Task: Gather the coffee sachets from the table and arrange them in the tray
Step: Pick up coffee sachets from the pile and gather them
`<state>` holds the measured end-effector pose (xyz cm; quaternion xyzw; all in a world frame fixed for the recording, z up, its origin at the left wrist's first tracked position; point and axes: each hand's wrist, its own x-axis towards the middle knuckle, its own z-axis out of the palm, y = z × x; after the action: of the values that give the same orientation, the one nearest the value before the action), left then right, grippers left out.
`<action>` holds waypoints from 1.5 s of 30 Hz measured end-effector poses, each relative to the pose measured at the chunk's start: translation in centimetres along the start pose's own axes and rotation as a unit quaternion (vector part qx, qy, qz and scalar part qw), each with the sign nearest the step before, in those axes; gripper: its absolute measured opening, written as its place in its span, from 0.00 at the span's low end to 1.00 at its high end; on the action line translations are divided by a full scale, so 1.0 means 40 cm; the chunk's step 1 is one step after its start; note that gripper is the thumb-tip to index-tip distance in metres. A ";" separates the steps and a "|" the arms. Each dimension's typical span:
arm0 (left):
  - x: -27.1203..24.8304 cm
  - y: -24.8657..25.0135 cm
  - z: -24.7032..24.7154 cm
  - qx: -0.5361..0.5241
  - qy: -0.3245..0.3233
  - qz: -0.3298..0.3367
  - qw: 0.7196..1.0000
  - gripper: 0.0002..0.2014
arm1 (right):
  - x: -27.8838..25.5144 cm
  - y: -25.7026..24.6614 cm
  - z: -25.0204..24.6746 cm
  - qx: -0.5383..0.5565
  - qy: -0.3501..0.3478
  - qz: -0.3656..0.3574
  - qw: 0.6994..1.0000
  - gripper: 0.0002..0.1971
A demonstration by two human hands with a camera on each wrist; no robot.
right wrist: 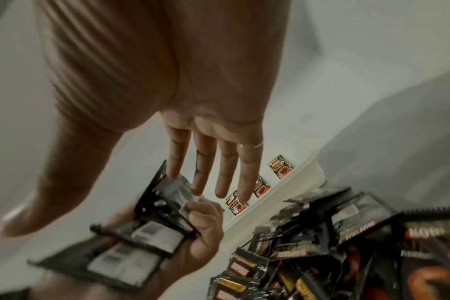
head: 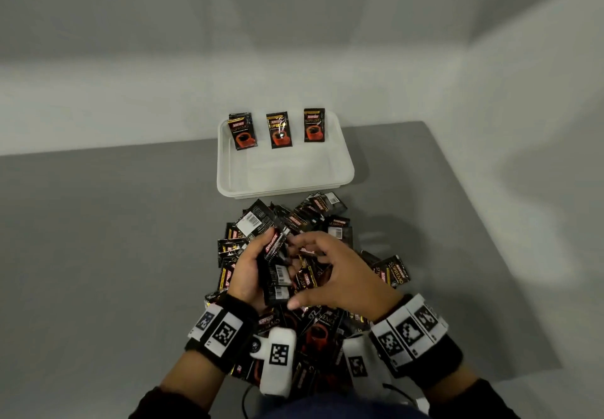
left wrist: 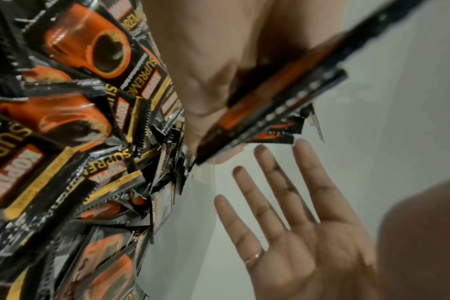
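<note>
On the grey table [head: 98,239], just in front of the white tray [head: 287,186], a heap of black coffee sachets [head: 313,222] lies loose, some showing the orange cup print and others the barcode side, and the heap spreads back toward the person beneath both wrists. Above the middle of that heap the left hand [head: 248,268] grasps a small stack of sachets [head: 276,271], fingers curled round the far edge and thumb along the side, barcodes facing up. The right hand [head: 340,274] hovers just beside this stack with its fingers [right wrist: 226,168] straight and slightly spread, holding nothing; in the right wrist view the index fingertip seems to meet the top sachet of the stack, though blur leaves the contact uncertain. A thin ring [right wrist: 251,145] sits on one right finger. Inside the tray three sachets [head: 279,130] stand in a row against its far wall, print facing forward, set apart from one another, with the tray floor in front of them bare. Both wrists wear black bands with black-and-white square markers [head: 225,332], and a plain pale wall [head: 294,42] rises behind the table.
</note>
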<state>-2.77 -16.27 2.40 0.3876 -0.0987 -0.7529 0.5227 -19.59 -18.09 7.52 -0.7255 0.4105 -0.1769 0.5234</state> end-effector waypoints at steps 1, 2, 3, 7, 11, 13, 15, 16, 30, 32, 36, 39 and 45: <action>-0.001 0.001 0.002 0.006 -0.004 0.002 1.000 0.21 | 0.001 -0.001 0.002 -0.042 -0.019 -0.008 0.999 0.44; -0.001 0.002 0.004 0.010 -0.005 0.005 1.000 0.21 | 0.003 -0.002 0.006 -0.070 -0.031 -0.015 0.997 0.46; 0.000 0.004 0.008 0.015 -0.004 0.011 1.000 0.21 | 0.005 -0.004 0.012 -0.085 -0.029 -0.021 0.996 0.46; -0.004 0.009 0.020 0.009 -0.001 0.025 1.000 0.24 | 0.030 -0.027 0.019 -0.009 0.105 0.010 0.994 0.27; -0.012 0.006 0.040 0.011 -0.025 0.028 0.999 0.18 | 0.073 -0.051 -0.003 0.026 0.182 0.015 0.983 0.10; -0.013 0.005 0.046 0.015 -0.024 0.025 0.999 0.21 | 0.086 -0.065 -0.007 0.022 0.182 0.006 0.983 0.05; -0.012 0.005 0.039 0.004 -0.025 0.016 1.000 0.25 | 0.086 -0.082 -0.020 0.080 0.204 -0.001 0.976 0.03; -0.013 0.005 0.033 -0.003 -0.024 0.010 1.000 0.25 | 0.080 -0.089 -0.032 0.117 0.230 -0.018 0.966 0.03; -0.018 0.005 0.068 0.027 0.008 0.077 0.997 0.35 | 0.048 -0.019 0.031 -0.064 0.119 -0.048 0.990 0.11; -0.018 0.008 0.065 0.022 0.022 0.087 0.996 0.36 | 0.038 -0.012 0.012 -0.097 0.023 -0.036 0.994 0.28; -0.009 0.008 0.071 0.006 0.044 0.091 0.995 0.40 | 0.024 -0.003 0.021 -0.157 -0.045 -0.035 0.986 0.54; -0.017 0.004 0.073 -0.009 0.032 0.114 0.993 0.40 | 0.028 0.000 0.042 -0.172 0.012 -0.030 0.985 0.50; -0.021 0.014 0.041 -0.054 -0.042 0.112 0.991 0.21 | 0.033 0.003 0.038 -0.138 0.145 -0.048 0.979 0.25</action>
<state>-3.35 -16.20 4.24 0.3133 -0.1230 -0.7095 0.6191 -17.81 -18.20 6.58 -0.7763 0.4668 -0.2466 0.3444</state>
